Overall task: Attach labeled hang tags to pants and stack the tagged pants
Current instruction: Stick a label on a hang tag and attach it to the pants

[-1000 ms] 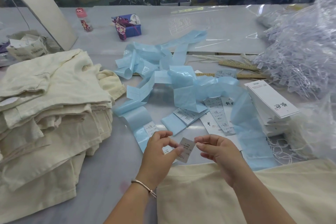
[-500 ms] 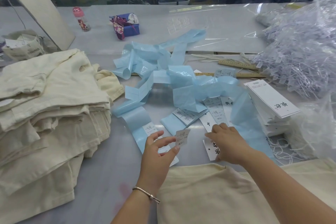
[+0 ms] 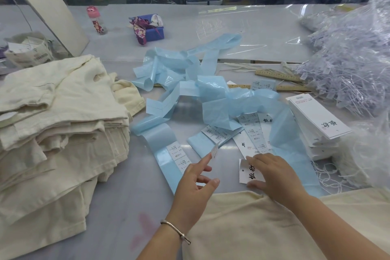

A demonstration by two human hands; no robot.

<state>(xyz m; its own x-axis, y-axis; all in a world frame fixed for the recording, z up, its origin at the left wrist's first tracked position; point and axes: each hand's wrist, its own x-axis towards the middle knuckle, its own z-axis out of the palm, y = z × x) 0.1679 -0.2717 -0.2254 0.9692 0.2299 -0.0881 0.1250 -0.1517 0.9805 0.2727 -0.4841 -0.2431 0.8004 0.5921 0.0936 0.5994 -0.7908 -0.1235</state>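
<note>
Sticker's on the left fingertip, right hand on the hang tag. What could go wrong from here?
1. The small label sticker seems to cling only to the left hand by a fingertip; it may curl, drop, or go on crooked.
2. The hang tag lies loose on the smooth table under the right hand; it may slide while the sticker is pressed on.
3. The loose blue backing strips lie close by, and the sticker could catch on them.
</note>
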